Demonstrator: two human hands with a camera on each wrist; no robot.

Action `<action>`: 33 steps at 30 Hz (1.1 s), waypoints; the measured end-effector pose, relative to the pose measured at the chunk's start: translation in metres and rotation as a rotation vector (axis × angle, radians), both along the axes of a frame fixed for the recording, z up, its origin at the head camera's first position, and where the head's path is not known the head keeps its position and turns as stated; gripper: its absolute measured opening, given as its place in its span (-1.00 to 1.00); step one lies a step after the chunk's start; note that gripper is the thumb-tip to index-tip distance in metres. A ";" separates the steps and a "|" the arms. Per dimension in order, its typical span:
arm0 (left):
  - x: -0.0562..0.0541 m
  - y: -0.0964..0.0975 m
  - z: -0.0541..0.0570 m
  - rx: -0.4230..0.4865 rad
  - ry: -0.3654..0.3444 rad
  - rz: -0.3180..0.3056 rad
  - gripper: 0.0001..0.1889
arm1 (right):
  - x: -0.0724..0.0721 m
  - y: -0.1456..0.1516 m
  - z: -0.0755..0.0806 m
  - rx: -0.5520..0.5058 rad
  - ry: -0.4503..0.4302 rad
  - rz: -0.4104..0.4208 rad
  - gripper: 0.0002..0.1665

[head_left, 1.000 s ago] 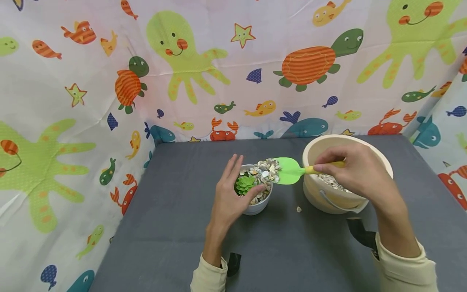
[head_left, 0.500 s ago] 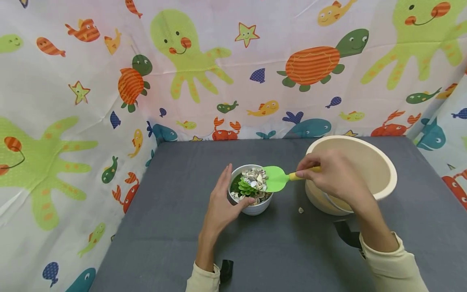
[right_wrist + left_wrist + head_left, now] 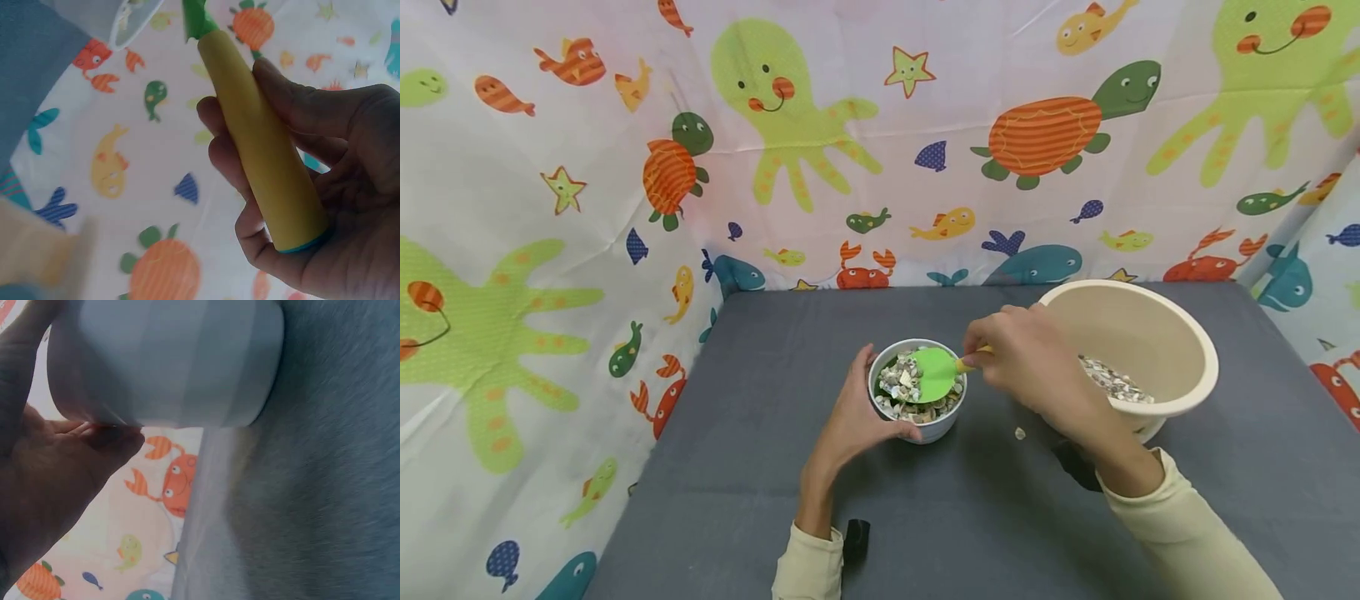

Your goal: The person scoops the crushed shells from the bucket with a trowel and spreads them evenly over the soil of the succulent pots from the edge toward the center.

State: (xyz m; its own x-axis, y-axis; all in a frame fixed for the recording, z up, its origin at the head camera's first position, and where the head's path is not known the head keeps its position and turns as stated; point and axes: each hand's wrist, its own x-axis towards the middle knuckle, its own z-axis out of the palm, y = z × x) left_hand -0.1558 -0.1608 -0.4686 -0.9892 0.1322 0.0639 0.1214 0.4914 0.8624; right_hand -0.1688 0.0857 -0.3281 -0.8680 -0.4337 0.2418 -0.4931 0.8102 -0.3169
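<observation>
A small white pot [image 3: 938,428] holds shell pieces [image 3: 898,379]. The green succulent seen in it earlier is mostly hidden under shells and blade. My left hand [image 3: 857,421] grips the pot's left side, thumb along the front and fingers behind. In the left wrist view the ribbed pot wall [image 3: 169,362] lies beside the fingers. My right hand [image 3: 1033,358] holds a toy shovel by its yellow handle [image 3: 262,144], fingers curled round it. The shovel's green blade [image 3: 936,375] is over the pot, within its rim, with shells at its tip.
To the right stands a cream bucket [image 3: 1176,333] with more shell pieces [image 3: 1116,383] inside; my right forearm passes in front of it. One loose shell [image 3: 1019,433] lies on the grey tabletop [image 3: 760,417]. A sea-animal curtain [image 3: 820,233] borders the back and sides.
The right hand has moved left from over the bucket, bringing the shovel blade farther over the pot. Shells now cover the succulent. The left hand keeps its grip, thumb lower on the pot's front.
</observation>
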 end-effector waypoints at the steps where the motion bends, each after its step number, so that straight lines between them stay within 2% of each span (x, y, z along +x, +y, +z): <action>1: -0.002 -0.001 0.001 -0.005 -0.007 -0.016 0.51 | 0.001 -0.005 0.002 0.032 0.015 0.004 -0.94; 6: -0.008 -0.005 0.005 -0.060 -0.043 -0.077 0.48 | 0.008 -0.025 0.009 0.188 0.101 0.017 -0.95; 11: -0.007 -0.003 0.006 -0.030 -0.084 -0.081 0.44 | 0.013 -0.038 0.008 0.273 0.199 0.016 -0.91; 15: -0.003 -0.002 0.002 0.004 -0.056 -0.072 0.43 | 0.016 -0.045 0.005 0.306 0.264 0.000 -0.85; 20: 0.004 0.004 -0.004 0.041 0.011 -0.021 0.40 | 0.020 -0.051 0.004 0.347 0.370 -0.022 -0.86; 24: 0.008 0.009 -0.006 0.075 0.049 0.035 0.41 | 0.024 -0.053 0.005 0.375 0.453 -0.034 -0.78; 27: 0.011 0.012 -0.008 0.052 0.074 0.073 0.42 | 0.026 -0.051 0.006 0.390 0.456 -0.047 -0.74; 33: 0.016 0.021 -0.013 0.047 0.129 0.165 0.41 | 0.028 -0.039 0.010 0.354 0.433 -0.062 -0.86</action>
